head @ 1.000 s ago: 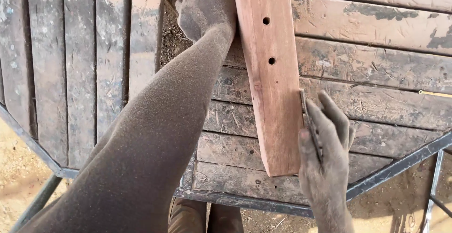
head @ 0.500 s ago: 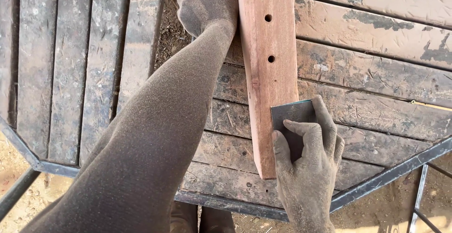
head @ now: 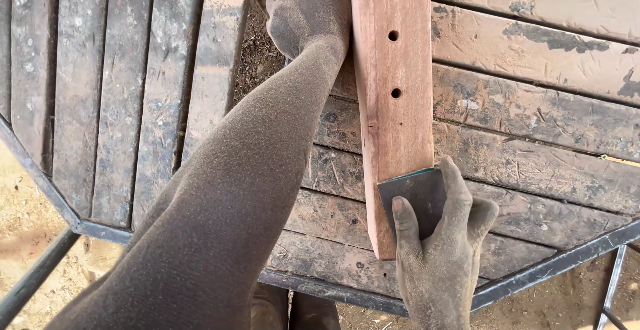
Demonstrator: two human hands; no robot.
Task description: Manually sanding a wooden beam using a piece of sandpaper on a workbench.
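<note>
One reddish wooden plank [head: 393, 103] with two drilled holes lies lengthwise on the worn slatted table [head: 533, 137], its near end by the table's metal edge. The right hand [head: 443, 263] presses a single dark sheet of sandpaper [head: 413, 197] flat on that near end, fingers spread, not closed around it. The left hand [head: 310, 13] braces the plank's far side; its surface looks smooth, and how much sanding remains I cannot tell.
</note>
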